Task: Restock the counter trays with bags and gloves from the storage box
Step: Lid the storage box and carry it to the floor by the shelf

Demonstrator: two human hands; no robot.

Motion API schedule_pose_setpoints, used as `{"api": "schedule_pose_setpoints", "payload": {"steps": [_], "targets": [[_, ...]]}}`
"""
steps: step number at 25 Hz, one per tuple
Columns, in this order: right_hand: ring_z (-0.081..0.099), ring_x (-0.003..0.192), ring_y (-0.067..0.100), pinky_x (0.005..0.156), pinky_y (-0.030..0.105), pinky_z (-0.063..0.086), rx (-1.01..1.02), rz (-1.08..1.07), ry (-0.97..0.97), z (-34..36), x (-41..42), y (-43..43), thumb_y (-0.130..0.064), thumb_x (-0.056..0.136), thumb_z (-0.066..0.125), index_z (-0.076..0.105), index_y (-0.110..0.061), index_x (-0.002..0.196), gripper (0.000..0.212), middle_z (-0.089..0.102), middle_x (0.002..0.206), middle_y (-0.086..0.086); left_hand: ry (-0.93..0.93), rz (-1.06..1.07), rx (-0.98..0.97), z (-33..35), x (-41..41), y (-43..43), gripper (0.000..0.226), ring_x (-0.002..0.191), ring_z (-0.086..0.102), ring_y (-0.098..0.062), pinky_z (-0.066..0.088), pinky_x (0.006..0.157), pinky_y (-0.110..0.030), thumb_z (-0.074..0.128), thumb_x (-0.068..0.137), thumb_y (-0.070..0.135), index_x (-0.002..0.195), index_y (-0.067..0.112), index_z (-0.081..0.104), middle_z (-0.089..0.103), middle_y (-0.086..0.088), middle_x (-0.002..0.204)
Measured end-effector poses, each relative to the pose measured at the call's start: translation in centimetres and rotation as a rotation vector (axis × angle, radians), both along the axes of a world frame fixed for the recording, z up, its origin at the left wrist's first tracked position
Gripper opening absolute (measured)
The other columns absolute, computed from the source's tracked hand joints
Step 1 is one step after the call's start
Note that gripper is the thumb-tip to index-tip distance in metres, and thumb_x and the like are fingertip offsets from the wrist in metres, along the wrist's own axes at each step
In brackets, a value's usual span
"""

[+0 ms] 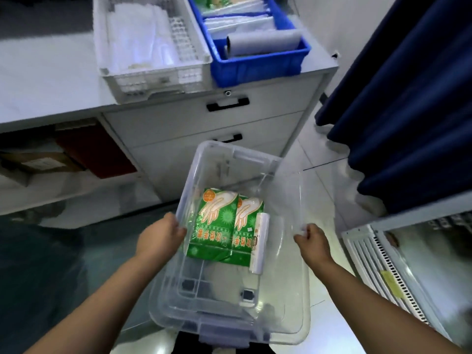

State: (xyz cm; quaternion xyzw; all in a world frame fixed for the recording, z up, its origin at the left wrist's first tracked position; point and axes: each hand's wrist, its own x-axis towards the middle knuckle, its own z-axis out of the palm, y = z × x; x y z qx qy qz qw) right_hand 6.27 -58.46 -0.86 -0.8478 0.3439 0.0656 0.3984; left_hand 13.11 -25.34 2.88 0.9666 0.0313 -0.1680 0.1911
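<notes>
1. Storage box [293, 251]: clear, glossy hard plastic, rectangular with rounded corners and a rolled rim; a moulded latch tab at its near end. It is held over the tiled floor in front of the drawer cabinet [204, 129], below the surface's front edge.
2. Glove packs [224, 226]: two flat green printed packets with white hand outlines and orange lettering, crinkled film, lying side by side against the box's left wall.
3. White roll [261, 242]: slim, boxy, pale packet lying just beside the right-hand glove pack, touching it.
4. Left hand [163, 235]: fingers curled over the box's left rim, grasping it.
5. Right hand [310, 237]: fingers closed on the box's right rim, grasping it.
6. White tray [112, 70]: perforated, lattice-walled plastic basket at the surface's front edge, holding a stack of translucent, limp plastic bags [143, 34].
7. Blue tray [258, 65]: smooth, opaque plastic bin touching the white tray's right side, near the surface's right front corner; divided across, with flat packets in the far compartments and a grey cylindrical roll [263, 42] lying in the near one.
8. Surface [46, 72]: matt pale grey top, above drawers with black bar handles.
9. Curtain [408, 98]: dark blue fabric in soft folds, to the right.
</notes>
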Motion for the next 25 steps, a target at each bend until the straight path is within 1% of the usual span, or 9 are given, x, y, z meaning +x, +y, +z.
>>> {"api": "schedule_pose_setpoints", "payload": {"steps": [4, 6, 7, 9, 13, 15, 17, 20, 25], "targets": [[0.049, 0.083, 0.022, 0.073, 0.026, 0.034, -0.02, -0.087, -0.091, 2.7, -1.8, -10.2, -0.01, 0.086, 0.057, 0.054, -0.006, 0.101, 0.016, 0.052, 0.097, 0.01, -0.03, -0.121, -0.013, 2.6, 0.2, -10.4, 0.029, 0.079, 0.06, -0.032, 0.032, 0.056, -0.031, 0.058, 0.084, 0.037, 0.073, 0.018, 0.04, 0.053, -0.001, 0.072], [0.048, 0.078, 0.022, 0.068, 0.028, 0.034, -0.027, -0.129, -0.151, 4.5, -2.8, -14.8, -0.011, 0.086, 0.055, 0.05, -0.01, 0.091, 0.007, 0.052, 0.091, 0.01, -0.051, -0.176, -0.027, 3.9, 0.3, -15.6, 0.029, 0.08, 0.061, -0.031, 0.032, 0.057, -0.031, 0.057, 0.085, 0.038, 0.073, 0.019, 0.039, 0.052, 0.0, 0.073], [0.047, 0.075, 0.022, 0.064, 0.029, 0.034, -0.047, -0.153, -0.182, 5.5, -3.2, -16.9, -0.01, 0.086, 0.055, 0.047, -0.011, 0.086, 0.008, 0.051, 0.086, 0.01, -0.06, -0.204, -0.031, 4.5, 0.4, -17.9, 0.029, 0.08, 0.061, -0.031, 0.032, 0.057, -0.031, 0.057, 0.085, 0.039, 0.074, 0.019, 0.039, 0.052, 0.0, 0.073], [0.046, 0.068, 0.023, 0.057, 0.031, 0.033, -0.085, -0.195, -0.225, 7.4, -3.6, -20.2, -0.009, 0.085, 0.054, 0.047, -0.01, 0.078, 0.01, 0.05, 0.076, 0.007, -0.069, -0.251, -0.04, 5.5, 0.9, -21.5, 0.029, 0.079, 0.06, -0.03, 0.035, 0.058, -0.031, 0.057, 0.086, 0.04, 0.074, 0.019, 0.04, 0.052, 0.0, 0.073], [0.042, 0.059, 0.017, 0.054, 0.028, 0.035, -0.095, -0.258, -0.296, 11.2, -2.8, -26.2, -0.008, 0.084, 0.053, 0.04, -0.026, 0.063, 0.03, 0.044, 0.063, -0.003, -0.111, -0.328, -0.088, 7.7, 3.8, -28.7, 0.033, 0.07, 0.055, -0.025, 0.034, 0.057, -0.029, 0.056, 0.086, 0.04, 0.066, 0.024, 0.035, 0.052, 0.001, 0.073], [0.041, 0.057, 0.017, 0.054, 0.029, 0.034, -0.115, -0.296, -0.305, 12.4, -1.3, -28.7, -0.007, 0.083, 0.053, 0.042, -0.02, 0.063, 0.027, 0.043, 0.062, -0.001, -0.132, -0.355, -0.087, 8.5, 6.6, -31.8, 0.037, 0.073, 0.057, -0.027, 0.033, 0.058, -0.029, 0.057, 0.086, 0.041, 0.063, 0.024, 0.033, 0.052, 0.0, 0.073], [0.039, 0.057, 0.02, 0.055, 0.031, 0.032, -0.13, -0.336, -0.311, 13.1, 0.6, -30.9, -0.007, 0.082, 0.054, 0.041, -0.012, 0.063, 0.024, 0.041, 0.062, 0.004, -0.149, -0.372, -0.086, 9.1, 9.7, -34.3, 0.034, 0.076, 0.059, -0.028, 0.034, 0.058, -0.029, 0.057, 0.085, 0.043, 0.066, 0.022, 0.037, 0.054, -0.001, 0.073], [0.042, 0.059, 0.023, 0.054, 0.031, 0.033, -0.176, -0.403, -0.304, 14.0, 5.7, -35.0, -0.007, 0.081, 0.057, 0.052, -0.003, 0.07, 0.013, 0.047, 0.064, 0.008, -0.205, -0.436, -0.107, 9.6, 16.0, -38.7, 0.034, 0.077, 0.059, -0.028, 0.033, 0.057, -0.03, 0.057, 0.084, 0.044, 0.068, 0.021, 0.039, 0.058, -0.003, 0.076], [0.047, 0.062, 0.024, 0.056, 0.031, 0.036, -0.256, -0.446, -0.282, 16.3, 16.1, -40.8, -0.006, 0.081, 0.058, 0.058, 0.0, 0.076, 0.007, 0.056, 0.068, 0.012, -0.245, -0.535, -0.148, 11.4, 27.8, -45.3, 0.031, 0.068, 0.056, -0.024, 0.042, 0.056, -0.032, 0.054, 0.085, 0.047, 0.074, 0.019, 0.044, 0.056, 0.0, 0.07]]}}
